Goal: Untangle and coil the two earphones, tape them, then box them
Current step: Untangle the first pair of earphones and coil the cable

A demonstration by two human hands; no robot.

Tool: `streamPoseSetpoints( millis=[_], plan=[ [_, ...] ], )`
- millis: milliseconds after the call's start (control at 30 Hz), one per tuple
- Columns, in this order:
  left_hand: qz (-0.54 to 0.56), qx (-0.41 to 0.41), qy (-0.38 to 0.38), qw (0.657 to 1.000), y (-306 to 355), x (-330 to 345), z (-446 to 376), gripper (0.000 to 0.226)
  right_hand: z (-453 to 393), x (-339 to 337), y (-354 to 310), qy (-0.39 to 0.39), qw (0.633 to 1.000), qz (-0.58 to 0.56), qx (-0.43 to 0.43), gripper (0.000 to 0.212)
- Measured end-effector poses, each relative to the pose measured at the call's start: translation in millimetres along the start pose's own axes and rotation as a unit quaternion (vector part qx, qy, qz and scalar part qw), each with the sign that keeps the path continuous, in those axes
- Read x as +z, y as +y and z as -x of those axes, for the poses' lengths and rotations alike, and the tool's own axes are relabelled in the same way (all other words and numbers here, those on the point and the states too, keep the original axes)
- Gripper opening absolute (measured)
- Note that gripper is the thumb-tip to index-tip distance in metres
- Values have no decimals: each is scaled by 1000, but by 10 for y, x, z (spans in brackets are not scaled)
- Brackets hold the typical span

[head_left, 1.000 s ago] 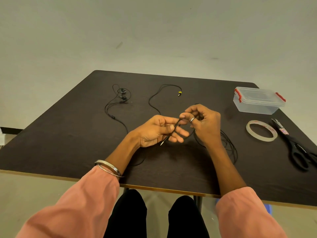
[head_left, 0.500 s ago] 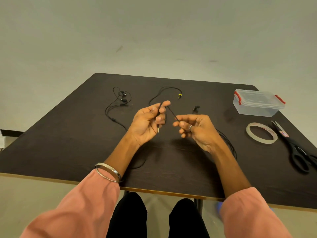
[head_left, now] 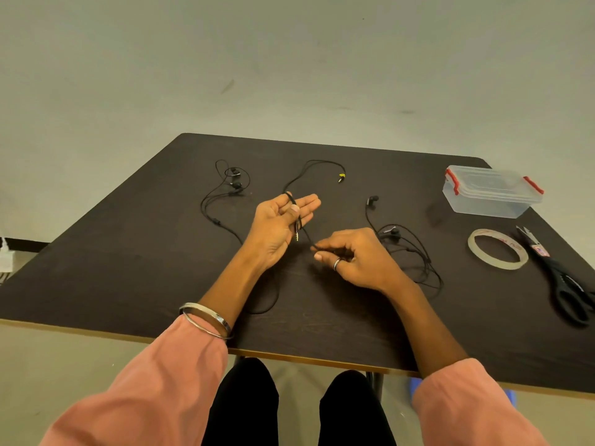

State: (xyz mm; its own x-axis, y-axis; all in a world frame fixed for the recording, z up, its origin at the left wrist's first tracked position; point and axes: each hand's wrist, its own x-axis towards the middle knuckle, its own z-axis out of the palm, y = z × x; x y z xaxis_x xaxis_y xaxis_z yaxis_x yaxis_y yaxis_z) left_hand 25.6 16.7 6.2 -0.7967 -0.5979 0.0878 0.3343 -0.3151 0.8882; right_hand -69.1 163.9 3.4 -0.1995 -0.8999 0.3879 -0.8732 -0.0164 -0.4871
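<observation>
At the centre of the frame, above the dark table (head_left: pixel 128 268), the left hand (head_left: pixel 277 225) is turned palm up with its fingers extended, the thumb pressing a black earphone cable (head_left: pixel 304 231) against the fingers so that the metal plug (head_left: pixel 296 235) hangs just below the thumb. Slightly lower and to the right, the right hand (head_left: pixel 354 257), wearing a ring, pinches the same cable between thumb and forefinger, its other fingers curled. From that hand the cable trails to the right into a loose tangle with earbuds (head_left: pixel 391 233) on the table. Toward the upper left of the tabletop lies the second earphone (head_left: pixel 225 191), loosely spread, its yellow-tipped plug (head_left: pixel 342 177) near the upper centre. At the upper right sits a clear plastic box (head_left: pixel 489 191) with red clips, lid on; below it lie a tape roll (head_left: pixel 497 249) and black scissors (head_left: pixel 560 278) side by side.
</observation>
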Motion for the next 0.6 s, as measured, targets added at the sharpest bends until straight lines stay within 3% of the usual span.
streamPoseSetpoints(
  millis=[300, 467, 600],
  plan=[
    [105, -6, 18, 994, 42, -56, -40, 23, 8, -12, 38, -9, 999, 40, -10, 16],
    [-17, -11, -24, 1000, -5, 16, 34, 26, 28, -14, 0, 16, 1000, 2, -11, 14],
    [-161, -26, -103, 981, -87, 34, 52, 46, 30, -53, -21, 124, 989, -82, 8, 9]
  ],
)
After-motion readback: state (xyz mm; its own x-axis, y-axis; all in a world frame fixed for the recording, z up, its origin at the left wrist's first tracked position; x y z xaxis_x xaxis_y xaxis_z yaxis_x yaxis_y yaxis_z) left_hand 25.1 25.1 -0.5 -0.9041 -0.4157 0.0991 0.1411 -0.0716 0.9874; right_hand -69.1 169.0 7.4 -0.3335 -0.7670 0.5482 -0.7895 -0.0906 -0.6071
